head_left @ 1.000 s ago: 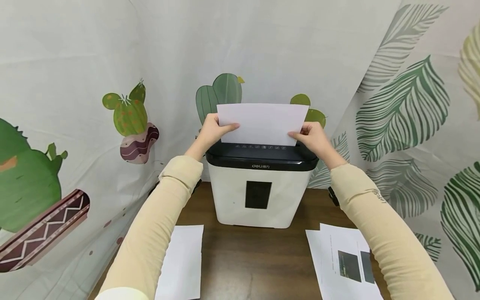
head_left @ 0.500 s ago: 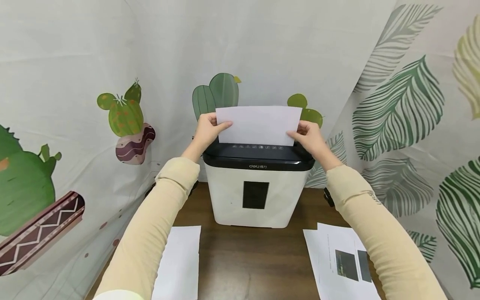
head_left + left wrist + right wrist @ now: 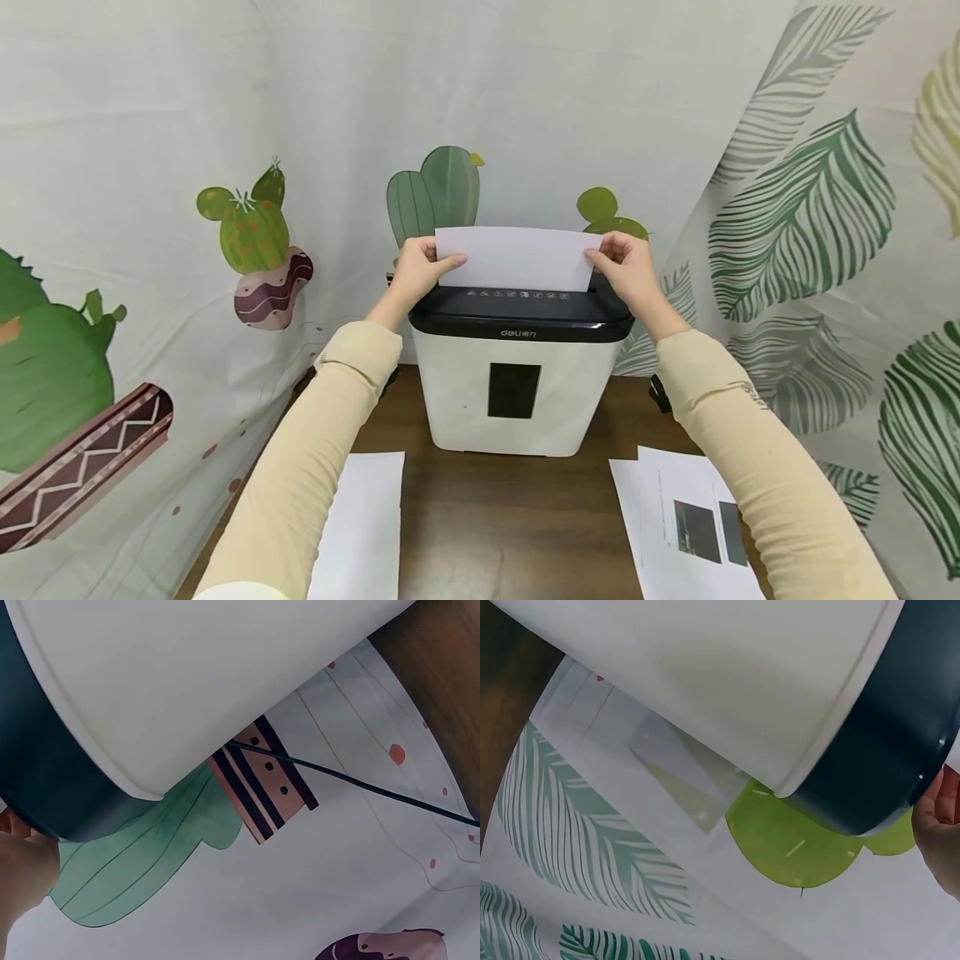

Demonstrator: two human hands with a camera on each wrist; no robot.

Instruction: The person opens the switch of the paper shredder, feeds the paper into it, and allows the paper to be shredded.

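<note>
A paper shredder (image 3: 457, 383) with a white bin and black top stands at the back of the table. A white sheet of paper (image 3: 517, 258) stands upright in the slot of its top, the lower part hidden inside. My left hand (image 3: 418, 271) pinches the sheet's left edge, thumb in front. On the right edge, my right hand (image 3: 628, 268) pinches it the same way, fingers behind. The left wrist view catches only part of the left hand (image 3: 26, 866) by the shredder's black rim; the right hand (image 3: 939, 832) shows likewise in the right wrist view.
White paper (image 3: 363, 525) lies on the brown table (image 3: 495, 517) at the left, partly under my sleeve. Printed sheets (image 3: 678, 517) with dark pictures lie at the right. A black cord (image 3: 360, 784) runs behind the shredder. A patterned curtain (image 3: 525, 100) hangs close behind.
The sheet has sunk lower into the shredder's slot, so less of it shows above the top. Both hands still pinch its edges, the right thumb now nearer the sheet's upper corner.
</note>
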